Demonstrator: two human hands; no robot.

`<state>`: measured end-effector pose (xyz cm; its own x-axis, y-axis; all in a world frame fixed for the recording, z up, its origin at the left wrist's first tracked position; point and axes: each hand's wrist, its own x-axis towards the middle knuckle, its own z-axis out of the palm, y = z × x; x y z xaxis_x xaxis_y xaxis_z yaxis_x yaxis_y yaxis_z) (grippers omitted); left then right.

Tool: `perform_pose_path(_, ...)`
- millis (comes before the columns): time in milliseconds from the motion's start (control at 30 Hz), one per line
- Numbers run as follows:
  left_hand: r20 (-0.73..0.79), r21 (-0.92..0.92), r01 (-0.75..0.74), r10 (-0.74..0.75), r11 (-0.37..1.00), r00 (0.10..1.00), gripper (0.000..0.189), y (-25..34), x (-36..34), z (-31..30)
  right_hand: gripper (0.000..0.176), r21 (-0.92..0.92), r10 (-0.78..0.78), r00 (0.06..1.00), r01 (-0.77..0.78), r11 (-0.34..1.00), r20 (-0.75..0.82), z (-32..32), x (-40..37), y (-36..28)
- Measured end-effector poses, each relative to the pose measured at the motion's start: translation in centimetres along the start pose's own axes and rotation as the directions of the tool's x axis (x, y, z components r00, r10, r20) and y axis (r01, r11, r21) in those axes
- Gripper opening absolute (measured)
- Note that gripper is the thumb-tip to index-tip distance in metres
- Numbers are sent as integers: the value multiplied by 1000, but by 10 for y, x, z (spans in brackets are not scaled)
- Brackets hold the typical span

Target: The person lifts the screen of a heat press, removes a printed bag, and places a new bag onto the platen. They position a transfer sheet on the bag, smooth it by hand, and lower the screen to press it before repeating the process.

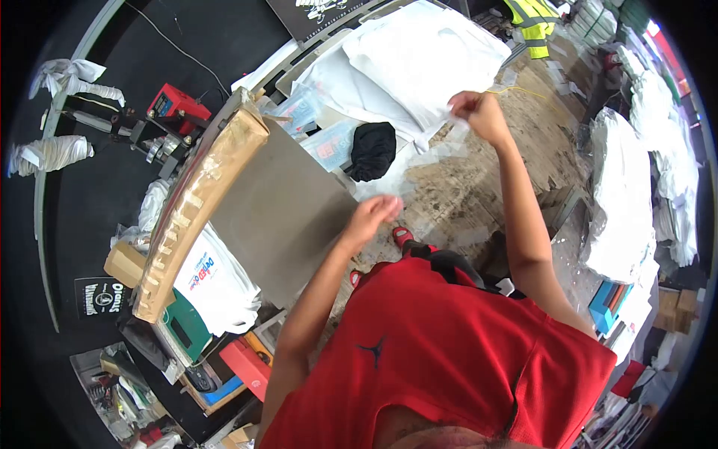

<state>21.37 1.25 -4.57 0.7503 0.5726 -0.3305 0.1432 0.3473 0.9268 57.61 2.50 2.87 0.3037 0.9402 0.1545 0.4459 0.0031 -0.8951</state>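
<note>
My left hand (372,218) is over the right edge of a flat grey board (277,202), its fingers curled together; whether anything is between them is too small to tell. Farther up and to the right, my right hand (479,116) is raised beside a pile of white cloth (426,56), fingers bent toward the thumb, with a faint pale blur under the fingertips. A crumpled black cloth (373,152) lies between the two hands, next to clear plastic packets with print (329,146).
A long taped cardboard piece (202,213) stands along the board's left side. White plastic-wrapped bundles (619,194) are at the right. Below left are a white printed bag (213,280) and a red box (245,367). The floor (464,179) is stained.
</note>
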Motion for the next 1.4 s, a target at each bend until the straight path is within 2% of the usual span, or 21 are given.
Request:
perform_pose_path(33, -28, -187, -1, -4, 982, 1000, 42, 13, 9, 7, 17, 42, -41, 988, 35, 999, 151, 8, -25, -25)
perform_pose_path(67, -26, -187, -4, -1, 982, 1000, 42, 26, 15, 12, 17, 85, -11, 939, -19, 996, 344, 19, -55, -66)
perform_pose_path(133, 40, -501, 148, -148, 853, 988, 45, 44, 25, 18, 19, 208, -132, 827, 18, 978, 546, 62, -102, -79)
perform_pose_path(167, 38, -526, 119, -117, 842, 992, 42, 11, 45, 10, 17, 277, -166, 746, -25, 961, 644, 87, -123, -80)
perform_pose_path(233, -135, 12, 130, -127, 991, 983, 31, -2, 33, 0, 17, 217, -121, 741, -34, 976, 660, 134, -157, -76)
perform_pose_path(300, -202, 434, 42, 51, 900, 978, 30, -12, 5, -11, 18, 273, -34, 716, -222, 936, 698, 147, -166, -58)
perform_pose_path(333, -167, 415, -168, 257, 894, 952, 31, -41, -6, -25, 19, 336, 1, 714, -330, 882, 700, 149, -166, -43)
perform_pose_path(367, -212, 302, -141, 211, 943, 954, 31, -51, -30, -37, 17, 373, 4, 821, -264, 889, 571, 151, -161, -24)
perform_pose_path(400, -246, 185, -117, 161, 976, 956, 31, -58, -55, -51, 12, 392, 160, 844, -395, 831, 512, 148, -154, -4)
perform_pose_path(433, -386, 21, -103, 103, 995, 917, 30, -70, -80, -65, 11, 340, 252, 906, -368, 865, 339, 149, -151, 20)
perform_pose_path(467, -511, -148, -110, 19, 983, 859, 28, -80, -104, -78, 16, 293, 298, 899, -393, 872, 320, 153, -143, 58)
perform_pose_path(533, -677, -329, -253, -40, 910, 734, 24, -70, -152, -94, 26, 138, 355, 850, -434, 890, 389, 160, -140, 55)
perform_pose_path(633, -812, -272, -227, -96, 935, 576, 22, -98, -195, -139, 43, -167, 482, 671, -479, 862, 564, 189, -139, 8)
perform_pose_path(733, -858, -239, -295, -59, 925, 510, 22, -110, -207, -167, 44, -12, 383, 557, -556, 831, 737, 235, -143, 12)
perform_pose_path(800, -904, -110, -273, 18, 956, 427, 22, -108, -215, -178, 33, 76, 350, 602, -567, 820, 717, 250, -144, 5)
perform_pose_path(933, -933, -176, -258, -78, 950, 351, 20, -105, -228, -185, 20, -18, 320, 740, -386, 922, 592, 260, -134, -24)
perform_pose_path(1000, -933, -137, -265, -35, 955, 357, 17, -113, -232, -194, 22, -369, 150, 868, 41, 928, 474, 259, -130, -48)
perform_pose_path(1033, -935, -134, -271, -31, 953, 354, 17, -120, -234, -195, 26, -411, 40, 916, 140, 901, 398, 256, -133, -60)
perform_pose_path(1167, -979, 112, -87, 125, 990, 158, 20, -148, -235, -192, 36, -319, -211, 948, 282, 905, 240, 282, -128, -61)
perform_pose_path(1333, -972, 234, 214, 227, 948, 57, 38, -122, -236, -184, 44, -319, -59, 940, 172, 932, 336, 336, -115, -26)
perform_pose_path(1400, -911, 411, 382, 392, 828, 129, 44, -130, -244, -197, 45, -264, 32, 935, 67, 962, 354, 343, -111, -21)
